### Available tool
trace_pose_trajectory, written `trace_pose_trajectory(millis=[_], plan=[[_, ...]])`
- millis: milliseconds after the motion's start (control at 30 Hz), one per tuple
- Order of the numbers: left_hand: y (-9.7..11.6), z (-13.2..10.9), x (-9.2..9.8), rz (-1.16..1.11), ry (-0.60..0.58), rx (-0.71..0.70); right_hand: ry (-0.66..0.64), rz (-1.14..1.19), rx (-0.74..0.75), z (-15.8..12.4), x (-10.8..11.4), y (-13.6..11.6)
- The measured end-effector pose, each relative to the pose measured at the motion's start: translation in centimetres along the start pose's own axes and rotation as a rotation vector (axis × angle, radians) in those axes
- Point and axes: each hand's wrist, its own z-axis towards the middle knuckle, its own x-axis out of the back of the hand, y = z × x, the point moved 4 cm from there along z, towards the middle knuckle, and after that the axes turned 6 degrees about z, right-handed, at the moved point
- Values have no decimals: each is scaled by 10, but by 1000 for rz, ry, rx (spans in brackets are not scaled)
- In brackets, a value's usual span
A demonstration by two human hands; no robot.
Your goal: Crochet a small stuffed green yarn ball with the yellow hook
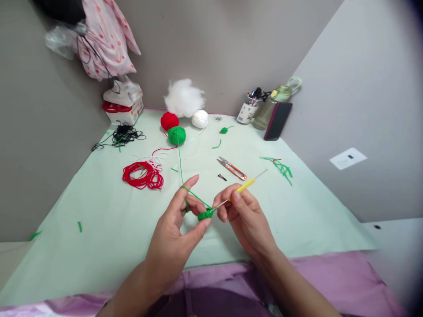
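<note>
Between thumb and fingers, my left hand (173,224) pinches a small green crochet piece (205,215). Green yarn (180,160) runs from the green yarn ball (176,135) over my raised left index finger and down to the piece. My right hand (246,213) grips a crochet hook (245,186) by its yellow handle. The hook's thin metal tip meets the right edge of the green piece; whether it is inside a stitch I cannot tell.
Thread snips (232,168) and a small dark clip (222,177) lie beyond my hands. Left are red yarn loops (142,175) and tangled black yarn (124,135). Behind stand a red ball (169,121), white ball (200,119), stuffing (184,97), pen cup (248,110), bottle (264,113) and phone (278,121).
</note>
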Motion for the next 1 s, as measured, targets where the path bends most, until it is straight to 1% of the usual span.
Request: trace_pose_trajectory(millis=[133,300,567,667,800,1000], plan=[[-1,-2,1,88,20,-65,-7,15,-11,0,1,1],[0,-4,0,118,39,-100,-5,8,-19,0,1,0],[2,-7,2,117,49,-97,-2,-13,-22,1,1,0],[1,-4,2,95,50,-61,7,-11,-17,1,1,-1],[-2,2,2,3,-9,15,36,-19,-16,1,0,-1],[-8,8,1,-178,-174,106,46,20,-26,3,0,0]])
